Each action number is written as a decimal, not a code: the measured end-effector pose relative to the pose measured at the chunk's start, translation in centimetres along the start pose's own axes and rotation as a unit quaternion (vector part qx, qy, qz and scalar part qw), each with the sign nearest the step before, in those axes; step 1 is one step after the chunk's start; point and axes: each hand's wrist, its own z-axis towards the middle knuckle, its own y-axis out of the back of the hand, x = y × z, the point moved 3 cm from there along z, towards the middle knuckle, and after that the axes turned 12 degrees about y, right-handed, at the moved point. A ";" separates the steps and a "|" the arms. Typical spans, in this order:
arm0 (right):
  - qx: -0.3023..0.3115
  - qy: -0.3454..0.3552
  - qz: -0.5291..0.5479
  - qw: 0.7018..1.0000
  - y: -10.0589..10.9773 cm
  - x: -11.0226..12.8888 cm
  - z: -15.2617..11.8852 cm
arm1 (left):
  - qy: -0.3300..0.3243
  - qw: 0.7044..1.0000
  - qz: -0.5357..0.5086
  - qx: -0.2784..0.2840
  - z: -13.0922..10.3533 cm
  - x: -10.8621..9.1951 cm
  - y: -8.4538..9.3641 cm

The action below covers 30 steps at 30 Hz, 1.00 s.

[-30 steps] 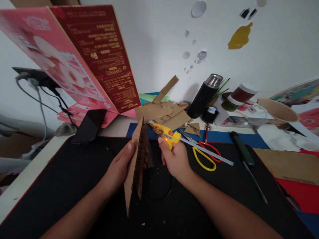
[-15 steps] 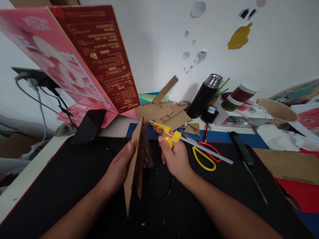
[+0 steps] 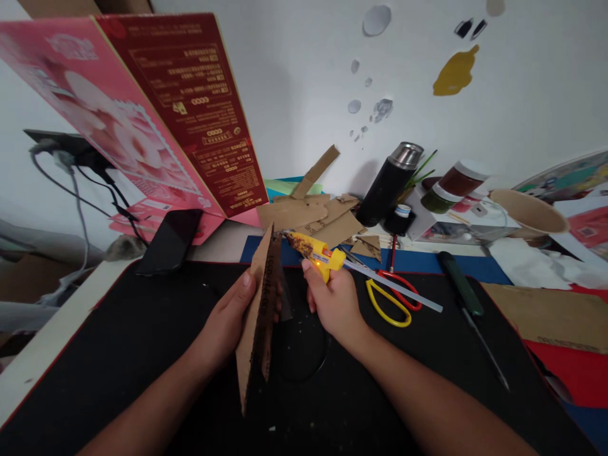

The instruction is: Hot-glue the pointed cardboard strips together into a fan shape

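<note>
My left hand [image 3: 240,301] is closed round a folded or joined cardboard piece [image 3: 255,316], thumb on its near face and fingertips on the far side. The piece stands on edge above the black mat [image 3: 156,335]. In my right hand [image 3: 335,301] is a yellow glue gun [image 3: 316,250] with a lit orange light and a clear glue stick [image 3: 396,288] out of its back. Its nozzle is at the upper edge of the cardboard; whether they touch I cannot tell. A clear plastic sheet [image 3: 285,304] hangs behind the cardboard.
Scissors [image 3: 389,304] with red and yellow handles and a green-handled screwdriver-like tool [image 3: 460,285] lie on the right. Behind are cardboard scraps [image 3: 304,212] and a black thermos [image 3: 387,187]. A phone [image 3: 170,240] and a tall pink and red box [image 3: 190,114] are left.
</note>
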 end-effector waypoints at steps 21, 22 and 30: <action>-0.007 -0.021 0.020 1.000 0.1 0.1 0.2 | -0.002 1.000 -0.004 -0.002 -0.1 -0.4 -0.2; -0.008 -0.023 0.026 0.999 0.0 0.1 0.2 | -0.004 1.000 -0.004 0.000 -0.1 -0.4 -0.2; -0.025 -0.047 0.064 0.996 -0.1 -0.7 0.3 | -0.008 1.000 -0.004 0.002 -0.2 -0.4 -0.3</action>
